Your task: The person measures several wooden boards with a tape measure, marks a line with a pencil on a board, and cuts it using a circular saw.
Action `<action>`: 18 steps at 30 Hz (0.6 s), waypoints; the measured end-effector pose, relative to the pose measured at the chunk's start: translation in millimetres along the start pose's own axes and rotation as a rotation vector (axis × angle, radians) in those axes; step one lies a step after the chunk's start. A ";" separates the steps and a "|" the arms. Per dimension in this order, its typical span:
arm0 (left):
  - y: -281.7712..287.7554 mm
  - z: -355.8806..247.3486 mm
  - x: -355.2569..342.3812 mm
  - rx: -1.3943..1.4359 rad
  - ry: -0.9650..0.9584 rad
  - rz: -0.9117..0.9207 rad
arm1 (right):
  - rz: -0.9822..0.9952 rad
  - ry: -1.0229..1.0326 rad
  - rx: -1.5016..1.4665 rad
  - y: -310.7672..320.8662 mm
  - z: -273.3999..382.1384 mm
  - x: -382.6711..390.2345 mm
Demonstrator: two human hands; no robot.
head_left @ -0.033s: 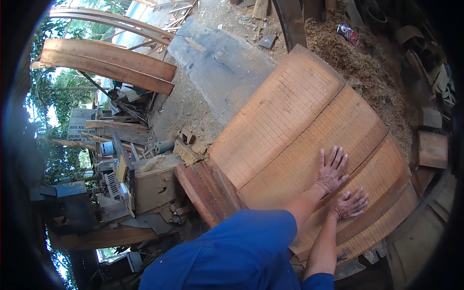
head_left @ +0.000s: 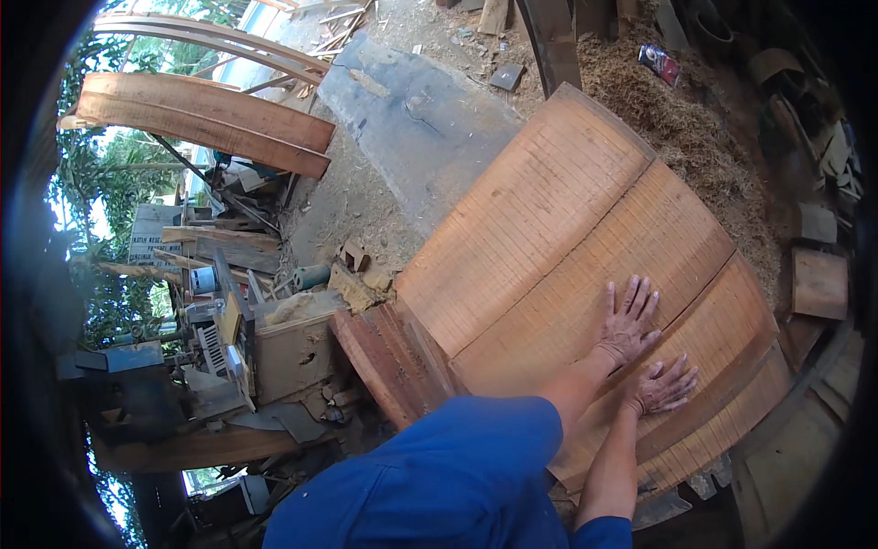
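Observation:
Several wide, rough-sawn wooden planks (head_left: 521, 247) lie side by side in front of me, with dark seams between them and curved ends at the right. My left hand (head_left: 628, 325) rests flat on a middle plank, fingers spread, close to a seam. Just below it and nearer to me, my right hand (head_left: 663, 388) is laid palm down on the neighbouring plank with its fingers stretched out. Neither hand grips anything. Both arms reach in from blue sleeves (head_left: 457, 448).
Stacked reddish boards (head_left: 375, 357) adjoin the planks' left end. A cluttered bench with a wooden box (head_left: 297, 352) stands left. Curved timbers (head_left: 210, 114) rise at the far left. A grey slab (head_left: 421, 123) lies beyond; sawdust and shavings (head_left: 668, 137) heap up at the far right.

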State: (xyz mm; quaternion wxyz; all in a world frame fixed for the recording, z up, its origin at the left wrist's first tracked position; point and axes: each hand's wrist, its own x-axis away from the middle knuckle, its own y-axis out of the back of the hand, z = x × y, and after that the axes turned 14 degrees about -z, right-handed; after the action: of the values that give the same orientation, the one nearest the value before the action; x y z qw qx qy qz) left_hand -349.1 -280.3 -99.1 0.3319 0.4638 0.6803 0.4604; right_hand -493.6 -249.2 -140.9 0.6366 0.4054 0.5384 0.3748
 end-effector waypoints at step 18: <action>0.1 4.4 0.7 0.006 -0.012 -0.013 | 0.037 -0.026 0.005 -0.8 2.4 1.2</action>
State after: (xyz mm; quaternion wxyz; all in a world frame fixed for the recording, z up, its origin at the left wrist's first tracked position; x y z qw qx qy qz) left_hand -345.4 -278.2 -100.6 0.3372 0.4631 0.6828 0.4534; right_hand -491.0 -248.7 -141.9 0.6354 0.4218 0.5234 0.3801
